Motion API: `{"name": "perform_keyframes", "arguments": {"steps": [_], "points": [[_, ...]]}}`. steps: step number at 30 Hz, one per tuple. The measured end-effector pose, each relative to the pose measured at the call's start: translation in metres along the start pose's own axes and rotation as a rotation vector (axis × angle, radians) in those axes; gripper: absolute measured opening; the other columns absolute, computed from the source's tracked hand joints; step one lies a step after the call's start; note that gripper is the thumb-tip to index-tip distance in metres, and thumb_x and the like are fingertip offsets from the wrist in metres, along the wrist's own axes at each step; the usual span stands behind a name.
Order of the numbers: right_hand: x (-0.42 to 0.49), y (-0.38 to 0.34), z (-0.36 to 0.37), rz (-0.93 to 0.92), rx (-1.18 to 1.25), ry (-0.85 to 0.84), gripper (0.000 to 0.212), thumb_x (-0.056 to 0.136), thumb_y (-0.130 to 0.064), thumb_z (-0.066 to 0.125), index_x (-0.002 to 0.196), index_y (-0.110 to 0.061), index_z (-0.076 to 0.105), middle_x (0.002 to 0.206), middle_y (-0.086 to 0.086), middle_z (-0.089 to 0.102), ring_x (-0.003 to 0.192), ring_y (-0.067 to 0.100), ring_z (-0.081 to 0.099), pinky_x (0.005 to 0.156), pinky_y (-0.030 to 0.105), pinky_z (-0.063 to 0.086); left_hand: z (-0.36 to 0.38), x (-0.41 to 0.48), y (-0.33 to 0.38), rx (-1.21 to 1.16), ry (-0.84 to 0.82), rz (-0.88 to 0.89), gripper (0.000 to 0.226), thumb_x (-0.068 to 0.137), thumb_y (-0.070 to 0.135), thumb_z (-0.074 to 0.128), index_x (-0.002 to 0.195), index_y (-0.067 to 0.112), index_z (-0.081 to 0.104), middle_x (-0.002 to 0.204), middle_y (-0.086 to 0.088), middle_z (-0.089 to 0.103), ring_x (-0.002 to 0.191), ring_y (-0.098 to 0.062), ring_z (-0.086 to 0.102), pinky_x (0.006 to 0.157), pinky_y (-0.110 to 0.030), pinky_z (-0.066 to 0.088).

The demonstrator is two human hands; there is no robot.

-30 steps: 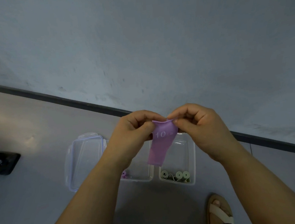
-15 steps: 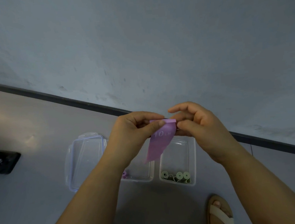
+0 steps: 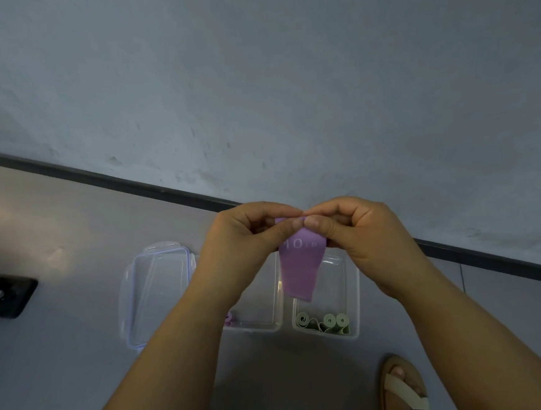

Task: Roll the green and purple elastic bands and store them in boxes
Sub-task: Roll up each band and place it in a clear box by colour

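Observation:
A purple elastic band [image 3: 300, 268] printed "10 LB" hangs in the air, its top edge folded over. My left hand [image 3: 249, 239] and my right hand [image 3: 355, 230] both pinch that top edge, thumbs nearly touching. Below on the floor stand two clear boxes. The right box [image 3: 350, 295] holds rolled green bands [image 3: 324, 323]. In the middle box [image 3: 271, 311], a rolled purple band [image 3: 229, 318] peeks out beside my left forearm, which hides part of that box.
A clear lid [image 3: 156, 294] with clips lies left of the boxes. A black object [image 3: 1, 297] sits at the far left. A sandalled foot [image 3: 403, 385] is at the bottom right. A dark baseboard [image 3: 131, 183] runs along the wall behind.
My hands have closed together over the band's top edge, and the hanging part has swung back to hang straighter and wider than half a second ago.

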State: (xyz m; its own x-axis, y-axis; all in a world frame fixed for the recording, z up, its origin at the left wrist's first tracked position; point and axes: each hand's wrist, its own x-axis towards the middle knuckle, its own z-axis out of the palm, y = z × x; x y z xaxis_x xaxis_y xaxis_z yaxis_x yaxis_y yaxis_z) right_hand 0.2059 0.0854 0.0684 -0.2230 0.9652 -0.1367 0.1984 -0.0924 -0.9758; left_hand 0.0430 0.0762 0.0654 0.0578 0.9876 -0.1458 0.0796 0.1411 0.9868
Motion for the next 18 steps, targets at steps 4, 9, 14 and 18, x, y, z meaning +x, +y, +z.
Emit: {"name": "perform_keyframes", "arguments": {"steps": [4,9,14,18], "points": [[0.0004,0.0012,-0.0012,0.024,0.028,0.007,0.019,0.067,-0.034,0.063,0.084,-0.026,0.068,0.081,-0.006,0.073,0.079,0.009,0.069,0.072,0.020,0.056,-0.0003,-0.0003,0.0003,-0.025,-0.020,-0.012,0.014,0.080,0.007,0.067,0.085,0.019,0.073,0.082,-0.005,0.073,0.079,-0.017,0.069,0.072,-0.025,0.058],[0.0009,0.0027,-0.0014,0.034,0.043,0.005,0.016,0.067,-0.031,0.066,0.082,-0.028,0.069,0.085,0.002,0.073,0.084,0.015,0.069,0.079,0.030,0.057,-0.0005,0.0005,-0.0008,0.026,-0.022,-0.001,0.018,0.080,0.006,0.067,0.083,0.023,0.072,0.083,0.002,0.074,0.081,-0.014,0.069,0.076,-0.026,0.057],[0.0019,0.0036,-0.0019,0.028,0.051,0.019,0.014,0.066,-0.027,0.068,0.080,-0.029,0.069,0.083,-0.001,0.073,0.082,0.013,0.068,0.080,0.031,0.057,-0.0010,0.0002,-0.0015,0.004,-0.031,-0.014,0.021,0.078,0.005,0.069,0.089,0.023,0.071,0.087,0.000,0.074,0.085,-0.015,0.069,0.078,-0.028,0.057],[0.0025,0.0038,-0.0026,0.016,0.041,0.032,0.011,0.074,-0.017,0.069,0.081,-0.027,0.069,0.081,-0.006,0.073,0.081,0.009,0.068,0.079,0.026,0.057,-0.0013,0.0008,-0.0023,-0.031,-0.012,-0.064,0.022,0.070,0.020,0.073,0.092,0.018,0.071,0.086,-0.005,0.074,0.085,-0.019,0.070,0.076,-0.031,0.058]]}}
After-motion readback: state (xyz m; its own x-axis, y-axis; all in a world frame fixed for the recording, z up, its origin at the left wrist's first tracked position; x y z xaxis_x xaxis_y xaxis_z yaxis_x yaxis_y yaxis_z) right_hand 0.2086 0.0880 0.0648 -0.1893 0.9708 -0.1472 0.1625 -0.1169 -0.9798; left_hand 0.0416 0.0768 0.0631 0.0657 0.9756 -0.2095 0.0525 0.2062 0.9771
